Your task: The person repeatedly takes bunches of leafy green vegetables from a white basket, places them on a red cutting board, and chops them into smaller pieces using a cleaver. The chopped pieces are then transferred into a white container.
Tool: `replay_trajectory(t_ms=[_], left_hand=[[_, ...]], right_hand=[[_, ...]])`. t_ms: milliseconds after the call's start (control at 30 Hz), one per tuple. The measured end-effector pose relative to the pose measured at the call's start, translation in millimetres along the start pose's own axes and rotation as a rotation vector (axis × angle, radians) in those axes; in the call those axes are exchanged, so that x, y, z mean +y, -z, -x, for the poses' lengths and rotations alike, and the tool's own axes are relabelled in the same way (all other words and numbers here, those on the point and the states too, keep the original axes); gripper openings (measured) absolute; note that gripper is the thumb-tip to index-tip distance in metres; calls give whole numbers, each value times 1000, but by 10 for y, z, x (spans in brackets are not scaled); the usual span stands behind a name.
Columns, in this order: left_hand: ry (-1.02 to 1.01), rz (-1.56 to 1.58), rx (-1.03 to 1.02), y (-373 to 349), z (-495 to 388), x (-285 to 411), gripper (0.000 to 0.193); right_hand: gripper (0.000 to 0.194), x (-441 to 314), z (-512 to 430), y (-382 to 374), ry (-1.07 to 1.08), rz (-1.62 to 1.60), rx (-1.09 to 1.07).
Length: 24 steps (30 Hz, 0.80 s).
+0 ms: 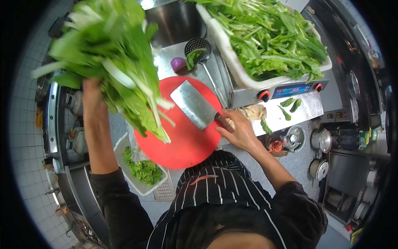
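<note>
My left hand [92, 88] is raised at the upper left, shut on a large bunch of leafy greens [124, 62] with pale stems; the leaves hide most of its fingers. The bunch hangs partly over the left side of a round red cutting board [174, 137]. Across that board lies a cleaver [196, 105], its wide blade flat and pointing to the upper left. My right hand [238, 129] is at the board's right edge, with thumb and fingers around the cleaver's dark handle [224, 121].
A white plastic basket [236, 68] heaped with greens stands on an appliance with orange-ringed knobs [263, 95]. Behind the board lie a purple onion [178, 64] and a perforated skimmer [198, 51]. Below left is a white bin [140, 188] with cut leaves. A tan cloth [253, 112] and loose leaves lie right.
</note>
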<state>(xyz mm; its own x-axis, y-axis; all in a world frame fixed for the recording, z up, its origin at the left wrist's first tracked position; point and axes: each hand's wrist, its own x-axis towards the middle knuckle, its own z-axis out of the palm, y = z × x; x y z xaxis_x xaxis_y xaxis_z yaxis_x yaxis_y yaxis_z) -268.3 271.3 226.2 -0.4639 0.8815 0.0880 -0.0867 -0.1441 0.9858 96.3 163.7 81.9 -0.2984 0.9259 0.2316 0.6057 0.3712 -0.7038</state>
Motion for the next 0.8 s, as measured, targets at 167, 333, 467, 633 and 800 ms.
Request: replay_trajectory(t_ms=[167,333,467,633,800], left_hand=[[311,-358,-353,662,410,-850,67],[382,-691,-689,652,607,-1548,79],[439,-1346,-778,453,697,-1780,96],[396,-1481,-744,303,859,-1814,99],[284,-1539,-741,304,935,-1881,96]], right_hand=[[68,508,125,-831,-222,324,-109],[64,872,37,-1063,-362,170,-219],[42,666,-16,-877,-466,-181,-287],[28,-32,146,-386,-343,113,-97],[38,-484,110,-294,-82,-27,68]])
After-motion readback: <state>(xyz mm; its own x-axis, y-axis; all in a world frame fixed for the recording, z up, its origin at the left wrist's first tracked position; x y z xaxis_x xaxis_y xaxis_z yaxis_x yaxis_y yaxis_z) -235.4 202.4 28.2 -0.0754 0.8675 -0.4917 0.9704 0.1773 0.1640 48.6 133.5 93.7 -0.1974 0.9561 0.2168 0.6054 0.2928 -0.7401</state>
